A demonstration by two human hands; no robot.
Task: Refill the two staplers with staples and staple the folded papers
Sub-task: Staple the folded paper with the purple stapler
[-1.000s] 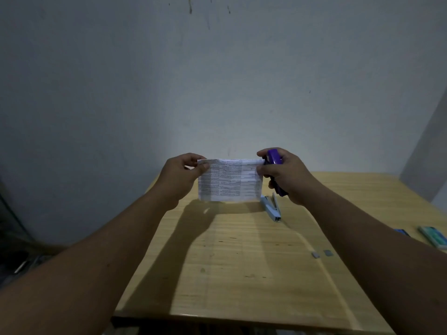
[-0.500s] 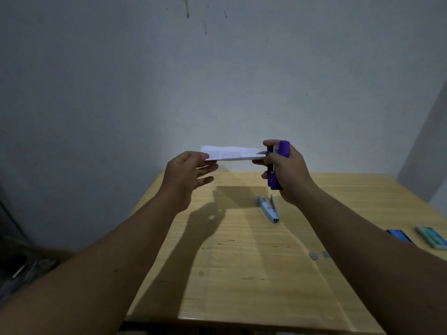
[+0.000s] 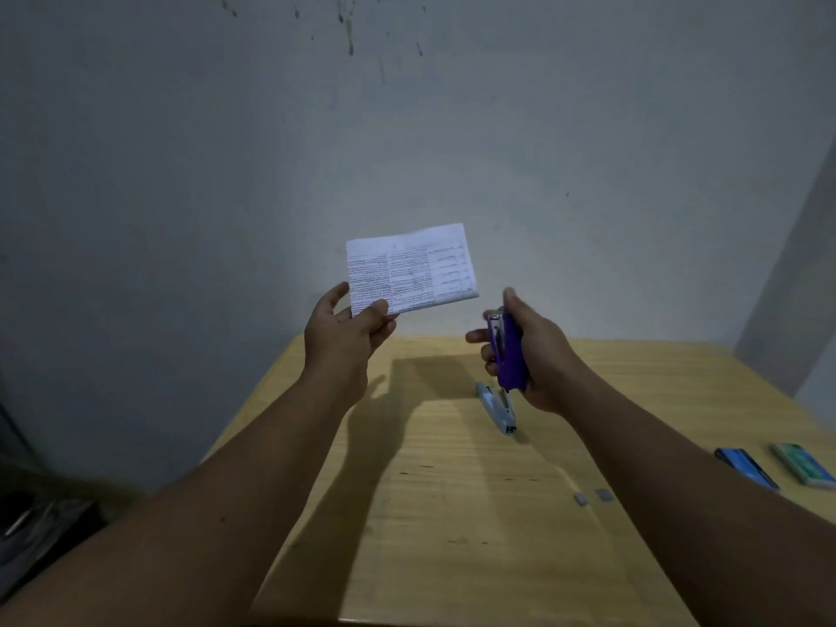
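Folded paper (image 3: pixel 410 270) pulled clear of purple stapler (image 3: pixel 509 353), L hand (image 3: pixel 346 334) pinching paper, R hand (image 3: pixel 534 355) gripping stapler upright

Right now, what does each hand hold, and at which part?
The left hand pinches the folded paper at its lower left corner. The right hand grips the purple stapler around its body, upright, apart from the paper.

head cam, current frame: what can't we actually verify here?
- Staple in the folded paper: too small and dim in the head view.
- Staples inside the purple stapler: the right hand wraps it.
- Labels on the blue box and green box: blurred near the right edge.
- Light blue stapler loaded or not: closed body hides it.
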